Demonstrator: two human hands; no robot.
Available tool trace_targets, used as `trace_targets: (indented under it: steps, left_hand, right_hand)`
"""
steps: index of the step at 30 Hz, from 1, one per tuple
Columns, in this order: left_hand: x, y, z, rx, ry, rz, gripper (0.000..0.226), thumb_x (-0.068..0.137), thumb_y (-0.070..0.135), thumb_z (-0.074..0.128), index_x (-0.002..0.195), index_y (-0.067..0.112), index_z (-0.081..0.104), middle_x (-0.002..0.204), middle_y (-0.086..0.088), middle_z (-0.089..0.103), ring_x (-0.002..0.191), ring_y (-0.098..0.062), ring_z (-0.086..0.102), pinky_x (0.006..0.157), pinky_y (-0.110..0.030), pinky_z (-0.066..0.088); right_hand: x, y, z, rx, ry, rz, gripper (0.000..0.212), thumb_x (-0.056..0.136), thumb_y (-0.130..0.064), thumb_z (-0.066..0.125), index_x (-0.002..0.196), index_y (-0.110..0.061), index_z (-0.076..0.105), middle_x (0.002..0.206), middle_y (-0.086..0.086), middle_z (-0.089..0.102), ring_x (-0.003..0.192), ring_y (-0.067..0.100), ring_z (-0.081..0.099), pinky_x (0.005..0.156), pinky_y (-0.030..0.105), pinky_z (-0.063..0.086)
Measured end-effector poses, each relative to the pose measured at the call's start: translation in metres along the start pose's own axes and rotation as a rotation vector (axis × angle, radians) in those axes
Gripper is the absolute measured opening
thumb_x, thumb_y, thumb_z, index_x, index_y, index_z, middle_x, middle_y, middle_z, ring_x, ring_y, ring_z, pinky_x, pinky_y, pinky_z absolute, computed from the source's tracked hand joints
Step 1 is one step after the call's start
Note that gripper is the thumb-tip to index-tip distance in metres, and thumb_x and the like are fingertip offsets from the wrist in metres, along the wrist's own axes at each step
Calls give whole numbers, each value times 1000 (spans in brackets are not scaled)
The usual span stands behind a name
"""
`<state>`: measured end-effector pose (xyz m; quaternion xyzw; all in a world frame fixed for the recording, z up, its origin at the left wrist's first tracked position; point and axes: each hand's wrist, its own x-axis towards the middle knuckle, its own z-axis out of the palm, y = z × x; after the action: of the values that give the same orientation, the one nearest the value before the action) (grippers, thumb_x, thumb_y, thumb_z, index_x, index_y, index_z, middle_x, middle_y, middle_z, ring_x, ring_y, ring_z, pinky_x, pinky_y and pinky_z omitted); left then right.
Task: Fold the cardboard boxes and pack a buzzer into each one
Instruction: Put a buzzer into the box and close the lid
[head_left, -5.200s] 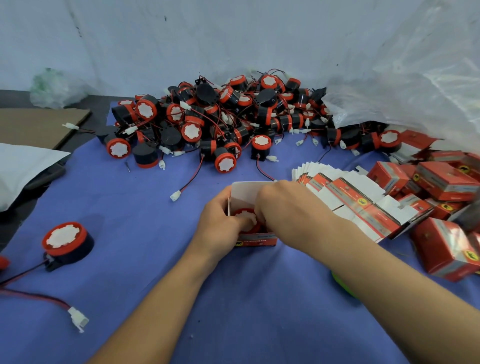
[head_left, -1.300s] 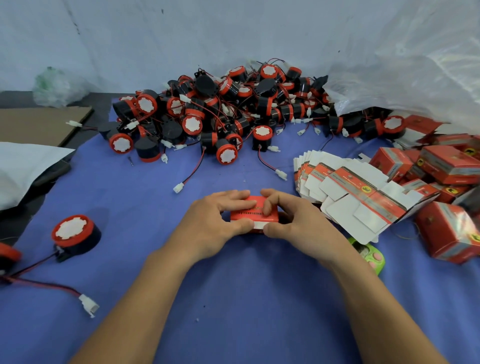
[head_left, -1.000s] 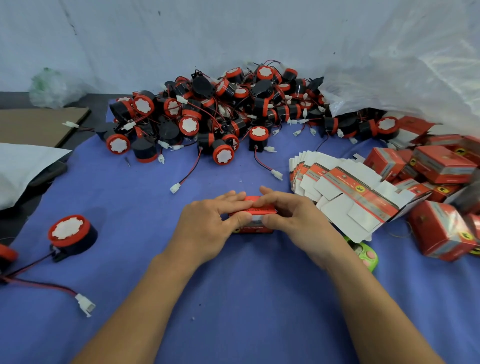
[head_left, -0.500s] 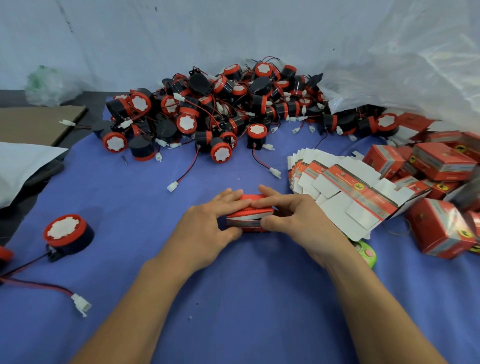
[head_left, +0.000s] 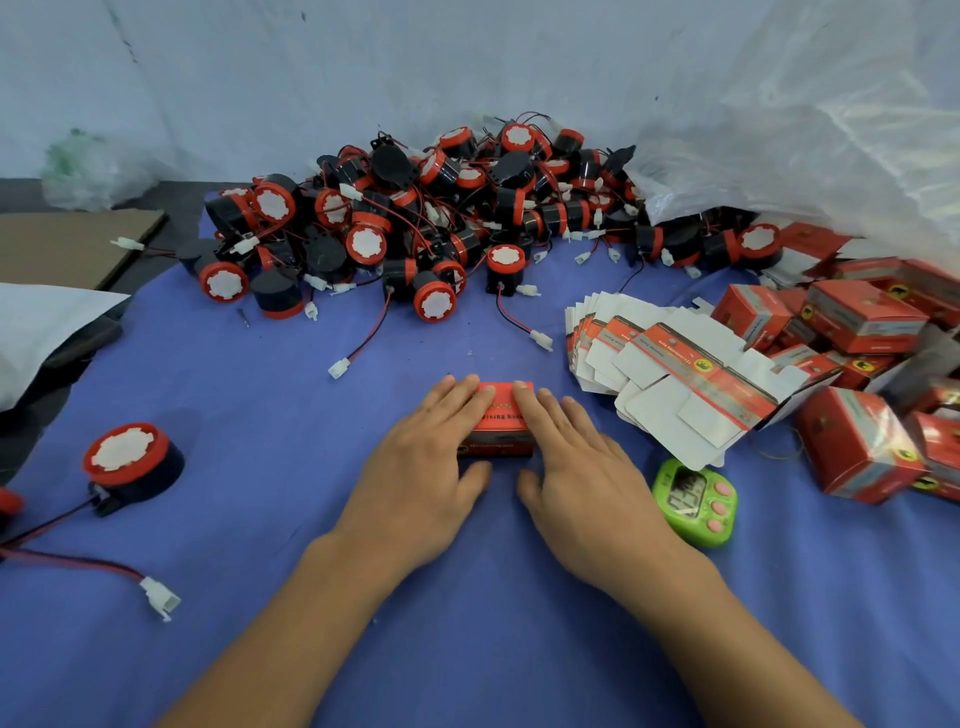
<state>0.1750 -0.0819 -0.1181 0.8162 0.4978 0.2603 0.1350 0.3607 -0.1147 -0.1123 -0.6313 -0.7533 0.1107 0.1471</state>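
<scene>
A small closed red cardboard box (head_left: 500, 422) lies on the blue cloth (head_left: 467, 649) at the centre. My left hand (head_left: 426, 467) and my right hand (head_left: 576, 467) lie flat over it from either side, fingers straight and pressing on its top. A fanned stack of flat unfolded boxes (head_left: 670, 379) lies to the right. A big pile of red-and-black buzzers (head_left: 415, 223) with wires fills the back. One loose buzzer (head_left: 130, 465) stands at the left, its wire and white plug (head_left: 161, 600) trailing forward.
Folded red boxes (head_left: 862, 395) are heaped at the right edge under a clear plastic bag (head_left: 810, 145). A green timer (head_left: 693, 501) sits by my right wrist. Brown cardboard (head_left: 67, 244) and a white sheet (head_left: 41, 327) lie at the far left.
Both hands pinched the box while closing its flap. Now their fingers have straightened and lie flat on the closed top. The view has shifted slightly.
</scene>
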Motion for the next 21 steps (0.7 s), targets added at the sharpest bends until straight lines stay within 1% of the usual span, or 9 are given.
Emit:
trace_targets:
  steps: [3, 6, 9, 13, 15, 17, 18, 19, 21]
  left_hand:
    - [6, -2, 1, -227, 92, -79, 50, 99, 38, 65, 148, 33, 55, 152, 27, 41, 143, 14, 24, 111, 0, 12]
    - [14, -4, 1, -320, 186, -120, 32, 100, 28, 66, 132, 30, 69, 136, 26, 58, 127, 20, 41, 106, -3, 30]
    - [19, -1, 2, -356, 198, -195, 38, 95, 22, 70, 130, 36, 69, 121, 38, 55, 120, 15, 48, 100, -12, 42]
    - [26, 4, 7, -356, 122, -270, 52, 99, 24, 60, 149, 33, 50, 143, 21, 50, 130, -3, 49, 105, -21, 38]
    - [25, 4, 8, -382, 69, -311, 55, 100, 28, 61, 152, 35, 44, 147, 20, 48, 131, -1, 49, 104, -20, 35]
    - [25, 1, 4, -522, 68, -347, 62, 93, 25, 75, 147, 41, 48, 137, 24, 57, 119, 3, 58, 103, -22, 43]
    - [25, 0, 0, -618, 87, -359, 66, 87, 19, 82, 141, 43, 52, 129, 22, 63, 113, 3, 63, 101, -23, 48]
    - [24, 0, -2, -684, 115, -357, 70, 81, 10, 86, 134, 44, 56, 121, 20, 67, 108, 0, 66, 97, -24, 52]
    - [21, 0, -2, -625, 205, -276, 78, 73, -5, 80, 130, 45, 62, 110, 17, 70, 108, -4, 67, 93, -22, 54]
  right_hand:
    - [-3, -6, 4, -1, 34, 16, 79, 103, -29, 39, 161, -34, -14, 172, -6, 10, 157, 18, 9, 126, 37, 13]
    - [-4, -7, 2, 111, 86, 5, 86, 99, -22, 48, 161, -40, -8, 168, -5, 25, 151, 14, 25, 122, 37, 23]
    - [-5, -6, -1, 117, 113, -42, 82, 95, -17, 50, 162, -40, 8, 167, -5, 27, 148, 13, 26, 119, 36, 29]
    - [-3, -5, 2, -37, 110, -65, 74, 96, -23, 46, 161, -37, 14, 167, -10, 24, 151, 12, 19, 112, 34, 30]
    - [-3, -4, 1, 167, 111, -28, 74, 93, -23, 56, 159, -40, 26, 160, -18, 36, 145, 3, 30, 114, 29, 33]
    - [-1, -6, -3, 587, 176, 121, 70, 87, -26, 66, 150, -46, 42, 137, -33, 55, 128, -10, 49, 108, 22, 42]
    - [3, -7, -4, 723, 204, 192, 68, 87, -31, 69, 149, -46, 45, 131, -35, 58, 124, -11, 52, 106, 20, 44]
    - [7, -9, -4, 761, 211, 233, 68, 88, -37, 70, 150, -45, 43, 133, -33, 57, 126, -10, 52, 107, 21, 43]
    - [11, -12, -2, 712, 169, 253, 75, 87, -40, 71, 155, -41, 37, 142, -25, 54, 131, -3, 51, 108, 24, 42]
